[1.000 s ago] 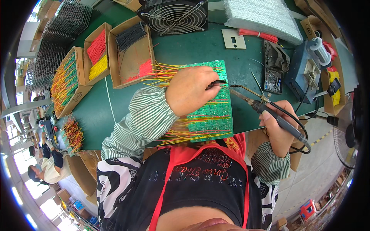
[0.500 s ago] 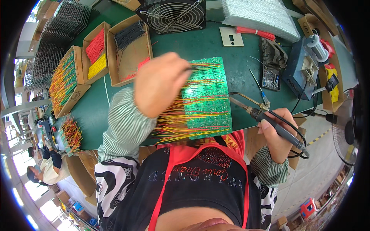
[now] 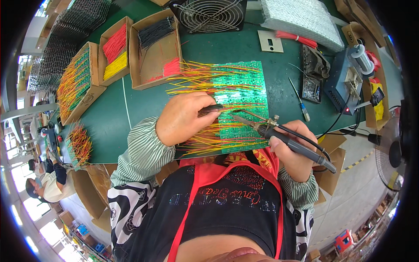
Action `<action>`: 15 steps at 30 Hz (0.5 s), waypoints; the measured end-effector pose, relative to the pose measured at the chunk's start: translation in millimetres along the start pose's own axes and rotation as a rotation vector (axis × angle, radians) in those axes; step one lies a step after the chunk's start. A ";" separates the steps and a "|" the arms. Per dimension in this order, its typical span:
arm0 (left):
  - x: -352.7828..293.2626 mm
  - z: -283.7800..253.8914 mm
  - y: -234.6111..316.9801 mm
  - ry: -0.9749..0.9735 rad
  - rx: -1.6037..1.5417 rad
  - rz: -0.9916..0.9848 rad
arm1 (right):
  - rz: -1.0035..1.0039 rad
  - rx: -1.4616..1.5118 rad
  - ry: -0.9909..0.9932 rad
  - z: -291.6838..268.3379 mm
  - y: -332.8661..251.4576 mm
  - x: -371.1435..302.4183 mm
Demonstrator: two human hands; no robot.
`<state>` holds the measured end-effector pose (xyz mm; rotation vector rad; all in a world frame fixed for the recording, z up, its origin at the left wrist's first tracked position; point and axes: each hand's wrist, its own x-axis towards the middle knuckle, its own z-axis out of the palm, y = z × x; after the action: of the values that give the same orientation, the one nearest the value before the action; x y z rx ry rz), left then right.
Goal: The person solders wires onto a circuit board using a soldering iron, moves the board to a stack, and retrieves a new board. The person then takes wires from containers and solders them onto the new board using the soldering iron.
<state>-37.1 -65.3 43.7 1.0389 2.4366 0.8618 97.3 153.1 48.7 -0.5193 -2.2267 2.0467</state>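
A green circuit board panel [image 3: 244, 91] lies on the table in front of me, with rows of red and yellow wires [image 3: 196, 83] reaching out past its left side. My left hand [image 3: 185, 118] is closed around a small bundle of black wires [image 3: 209, 109], its fingertips at the middle rows of the panel. In my right hand [image 3: 294, 150] is a soldering iron [image 3: 292, 142] with a thin curved feed tube clamped alongside. The iron's tip points left, over the panel close to the black wires; whether it touches is too small to tell.
Cardboard boxes of red and yellow wires [image 3: 115, 51] and black and red wires [image 3: 155, 52] stand at the far left. Beyond the panel is a fan [image 3: 212, 16]. A screwdriver [image 3: 301, 102], a metal parts tray [image 3: 312, 87] and a blue-grey soldering unit [image 3: 342, 81] sit at the right.
My left hand has come nearer, from the panel's far rows to its middle, with the black wires now showing. The soldering iron has moved left over the panel. The view has shifted slightly.
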 end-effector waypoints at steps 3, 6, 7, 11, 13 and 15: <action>-0.2 1.4 -5.5 0.002 0.008 0.024 | -0.003 -0.001 0.004 3.4 4.1 2.0; 1.6 2.3 -8.2 -0.009 0.008 0.042 | 0.002 -0.015 -0.005 4.2 5.8 3.8; 2.1 2.4 -8.4 -0.010 0.006 0.040 | 0.014 -0.023 -0.012 4.3 6.1 4.6; 3.2 0.4 -6.8 -0.022 -0.015 0.028 | 0.030 0.000 -0.013 5.8 5.8 7.7; 3.8 0.2 -7.4 -0.028 -0.027 0.026 | 0.000 -0.025 -0.025 4.8 6.1 8.7; 4.3 -0.6 -8.2 -0.051 -0.020 0.013 | -0.003 -0.035 -0.028 4.4 5.5 9.5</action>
<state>-44.5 -66.9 38.5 1.0573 2.3769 0.8515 88.3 152.0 41.2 -0.4937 -2.2817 2.0291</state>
